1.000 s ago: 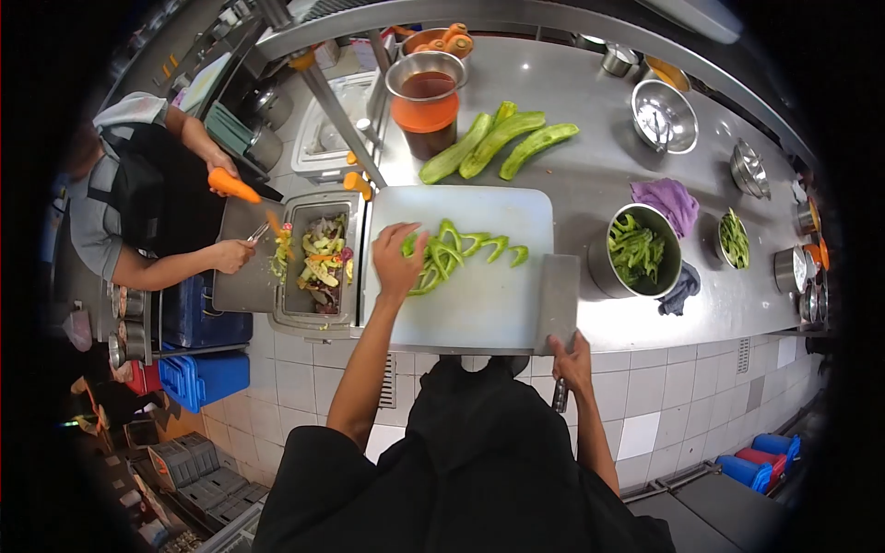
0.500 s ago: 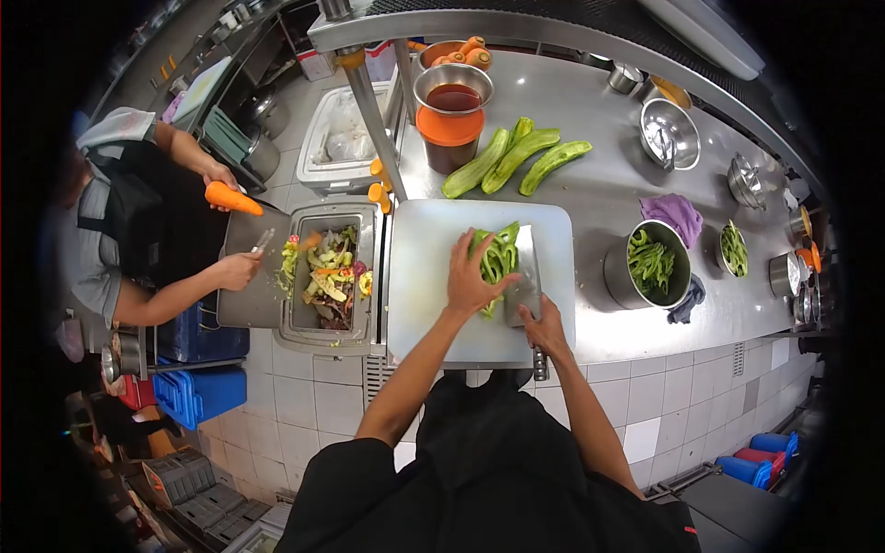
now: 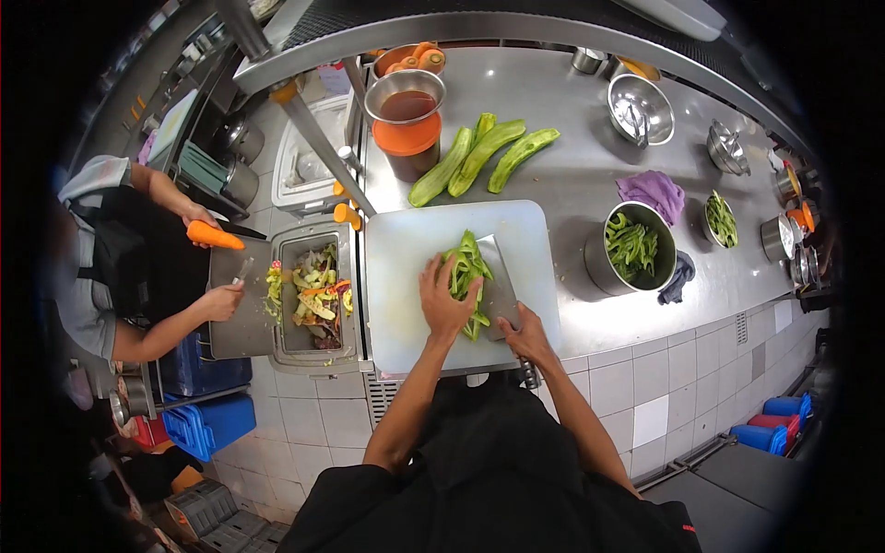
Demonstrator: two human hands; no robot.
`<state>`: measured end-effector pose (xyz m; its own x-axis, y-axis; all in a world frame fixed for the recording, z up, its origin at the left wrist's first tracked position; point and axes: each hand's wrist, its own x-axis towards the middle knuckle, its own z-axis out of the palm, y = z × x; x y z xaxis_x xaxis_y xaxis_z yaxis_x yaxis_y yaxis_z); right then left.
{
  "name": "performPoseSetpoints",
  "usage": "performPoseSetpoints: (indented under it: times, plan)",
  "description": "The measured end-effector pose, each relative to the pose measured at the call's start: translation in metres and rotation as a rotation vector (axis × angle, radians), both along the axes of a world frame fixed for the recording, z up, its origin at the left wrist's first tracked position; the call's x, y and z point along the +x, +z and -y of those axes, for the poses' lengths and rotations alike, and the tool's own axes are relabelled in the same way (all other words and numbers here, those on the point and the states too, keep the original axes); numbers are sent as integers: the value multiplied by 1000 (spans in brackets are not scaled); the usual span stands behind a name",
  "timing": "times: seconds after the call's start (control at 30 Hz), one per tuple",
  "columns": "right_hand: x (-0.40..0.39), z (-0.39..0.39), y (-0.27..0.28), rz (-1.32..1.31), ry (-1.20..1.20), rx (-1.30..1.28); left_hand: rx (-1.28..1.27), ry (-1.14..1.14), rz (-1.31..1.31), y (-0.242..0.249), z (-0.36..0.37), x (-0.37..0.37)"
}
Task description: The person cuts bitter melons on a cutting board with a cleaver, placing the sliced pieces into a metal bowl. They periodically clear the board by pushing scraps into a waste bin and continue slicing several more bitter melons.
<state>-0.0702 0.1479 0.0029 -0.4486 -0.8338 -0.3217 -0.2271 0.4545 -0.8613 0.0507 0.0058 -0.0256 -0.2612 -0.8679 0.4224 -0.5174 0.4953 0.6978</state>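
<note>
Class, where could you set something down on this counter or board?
Free: counter between green gourds and large bowl; left side of cutting board, beside scrap bin. Crowded: board's middle, with green strips under left hand, cleaver alongside in right hand.

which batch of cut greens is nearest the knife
The strips on the white board, by the left hand; the others sit in a pot and a bowl.

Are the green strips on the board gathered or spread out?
Gathered: the strips lie in one pile on the board, between the left hand and the cleaver in the right hand.
</note>
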Motion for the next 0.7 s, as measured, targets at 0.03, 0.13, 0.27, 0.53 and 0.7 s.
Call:
performPoseSetpoints:
  times: [0.03,0.13,0.27,0.53,0.7]
  plan:
    - [5,-3,1,-11,3,-10,2,-58,-8,3,-6,-4]
    - [7,-3,5,122,-32,43,39,-96,-30,10,-15,-14]
    - [-4,-12,1,171,-46,76,78,-141,-111,2,-24,-21]
    - [-47,-37,22,126,-132,-19,95,-281,-235,37,-45,-87]
    - [-87,-74,51,-17,-343,-112,34,-464,-319,94,-70,-162]
